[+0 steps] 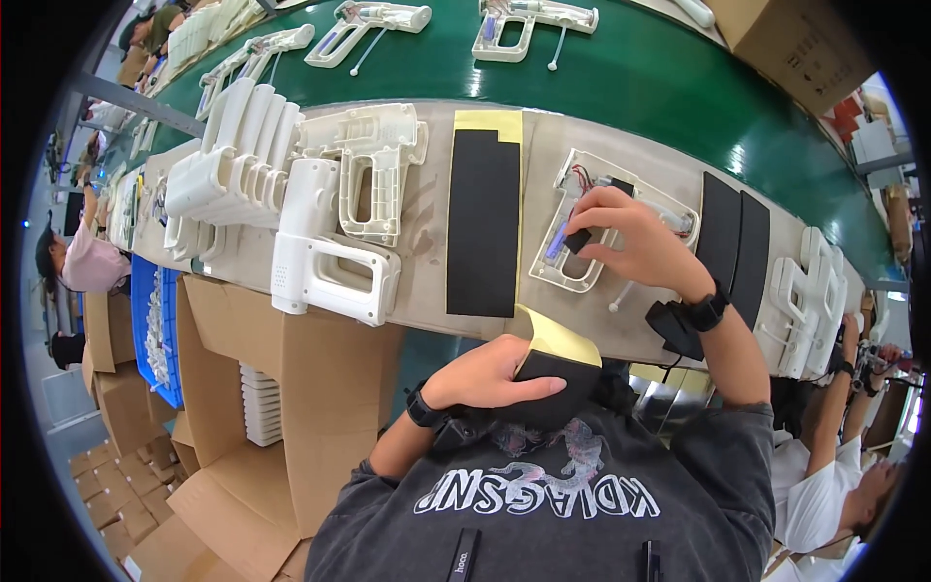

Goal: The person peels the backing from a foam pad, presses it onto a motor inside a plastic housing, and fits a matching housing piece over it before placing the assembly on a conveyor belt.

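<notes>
In my left hand (482, 376), near my body, is a bent sheet of black foam (561, 376) with yellow backing paper; the fingers are closed round its edge. Between the fingertips of my right hand (630, 238) is a small black foam piece (579, 239). That hand is over an open white gun-shaped plastic housing (579, 282) lying on the bench. Inside the housing are red wires (582, 177) and a purple-blue part (557, 241). My right hand hides part of its middle.
Left of the housing lies a flat black foam sheet (482, 223) on yellow backing; more black strips (720, 233) lie to its right. White shells (242, 160) stand stacked at left. A green conveyor (640, 73) carries similar housings. Cardboard boxes (339, 417) stand below; co-workers sit both sides.
</notes>
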A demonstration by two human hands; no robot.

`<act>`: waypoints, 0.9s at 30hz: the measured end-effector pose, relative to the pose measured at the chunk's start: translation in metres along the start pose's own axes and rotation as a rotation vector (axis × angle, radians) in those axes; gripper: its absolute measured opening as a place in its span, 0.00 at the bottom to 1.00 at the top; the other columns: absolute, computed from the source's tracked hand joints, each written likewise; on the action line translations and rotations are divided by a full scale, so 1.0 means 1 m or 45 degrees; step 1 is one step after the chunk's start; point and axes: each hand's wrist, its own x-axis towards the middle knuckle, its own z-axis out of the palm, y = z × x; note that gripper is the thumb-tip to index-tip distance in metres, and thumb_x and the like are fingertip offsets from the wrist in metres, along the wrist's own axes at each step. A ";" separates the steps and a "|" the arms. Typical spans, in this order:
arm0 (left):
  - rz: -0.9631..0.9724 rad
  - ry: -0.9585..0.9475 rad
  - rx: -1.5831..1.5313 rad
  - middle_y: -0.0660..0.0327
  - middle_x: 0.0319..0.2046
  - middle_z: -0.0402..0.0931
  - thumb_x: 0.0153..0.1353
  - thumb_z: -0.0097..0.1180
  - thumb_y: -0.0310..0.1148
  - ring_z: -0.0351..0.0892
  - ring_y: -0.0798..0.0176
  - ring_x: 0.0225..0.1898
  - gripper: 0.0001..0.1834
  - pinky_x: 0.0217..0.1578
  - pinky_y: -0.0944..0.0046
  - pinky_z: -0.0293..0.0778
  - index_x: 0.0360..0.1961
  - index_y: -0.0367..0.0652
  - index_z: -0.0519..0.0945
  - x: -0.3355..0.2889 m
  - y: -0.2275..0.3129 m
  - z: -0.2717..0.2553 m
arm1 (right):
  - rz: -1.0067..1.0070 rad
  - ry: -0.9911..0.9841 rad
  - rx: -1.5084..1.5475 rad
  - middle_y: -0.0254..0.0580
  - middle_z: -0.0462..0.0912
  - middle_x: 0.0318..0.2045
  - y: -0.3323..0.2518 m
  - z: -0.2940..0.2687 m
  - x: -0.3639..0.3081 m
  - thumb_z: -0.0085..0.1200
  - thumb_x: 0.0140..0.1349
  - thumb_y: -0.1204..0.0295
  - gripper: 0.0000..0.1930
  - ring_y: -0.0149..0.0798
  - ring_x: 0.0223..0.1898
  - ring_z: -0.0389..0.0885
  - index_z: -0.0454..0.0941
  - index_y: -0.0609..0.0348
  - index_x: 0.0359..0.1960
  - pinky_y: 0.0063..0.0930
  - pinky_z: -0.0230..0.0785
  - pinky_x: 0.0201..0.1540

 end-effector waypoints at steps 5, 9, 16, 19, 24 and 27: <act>-0.060 0.080 -0.107 0.55 0.38 0.85 0.68 0.61 0.41 0.78 0.67 0.37 0.22 0.44 0.63 0.76 0.52 0.32 0.78 -0.003 -0.004 0.000 | 0.005 -0.113 -0.036 0.38 0.77 0.46 0.009 0.010 0.013 0.66 0.50 0.85 0.17 0.43 0.47 0.78 0.83 0.59 0.44 0.32 0.73 0.50; -0.060 0.091 -0.108 0.56 0.38 0.85 0.68 0.61 0.41 0.79 0.66 0.37 0.22 0.43 0.63 0.76 0.52 0.32 0.78 -0.004 -0.007 0.000 | 0.089 -0.209 -0.014 0.37 0.76 0.46 0.007 0.010 0.021 0.66 0.51 0.85 0.17 0.41 0.45 0.78 0.83 0.57 0.43 0.31 0.74 0.46; -0.097 0.082 -0.114 0.56 0.39 0.84 0.69 0.61 0.39 0.79 0.66 0.38 0.21 0.44 0.63 0.76 0.53 0.32 0.78 -0.001 0.000 -0.002 | -0.012 -0.252 -0.046 0.37 0.75 0.46 0.022 0.010 0.023 0.66 0.51 0.84 0.19 0.39 0.41 0.78 0.84 0.55 0.45 0.30 0.74 0.43; -0.051 0.123 -0.119 0.55 0.41 0.84 0.69 0.61 0.39 0.79 0.66 0.39 0.21 0.47 0.63 0.76 0.54 0.33 0.78 0.003 0.001 -0.002 | 0.127 -0.265 -0.004 0.37 0.75 0.46 0.009 0.001 0.021 0.66 0.51 0.84 0.21 0.39 0.42 0.78 0.83 0.55 0.48 0.29 0.74 0.44; 0.039 0.160 -0.089 0.53 0.44 0.84 0.69 0.60 0.39 0.82 0.59 0.45 0.24 0.49 0.61 0.76 0.59 0.34 0.74 0.007 -0.005 -0.002 | 0.098 -0.018 0.008 0.40 0.79 0.47 -0.014 -0.015 -0.022 0.67 0.55 0.80 0.22 0.40 0.43 0.79 0.82 0.56 0.53 0.31 0.73 0.51; 0.192 0.208 0.006 0.49 0.46 0.84 0.68 0.60 0.40 0.84 0.50 0.47 0.31 0.49 0.57 0.77 0.65 0.35 0.66 0.024 0.010 0.006 | 0.188 -0.251 0.309 0.46 0.82 0.52 -0.042 -0.004 -0.064 0.75 0.53 0.63 0.40 0.46 0.52 0.80 0.69 0.64 0.66 0.37 0.71 0.59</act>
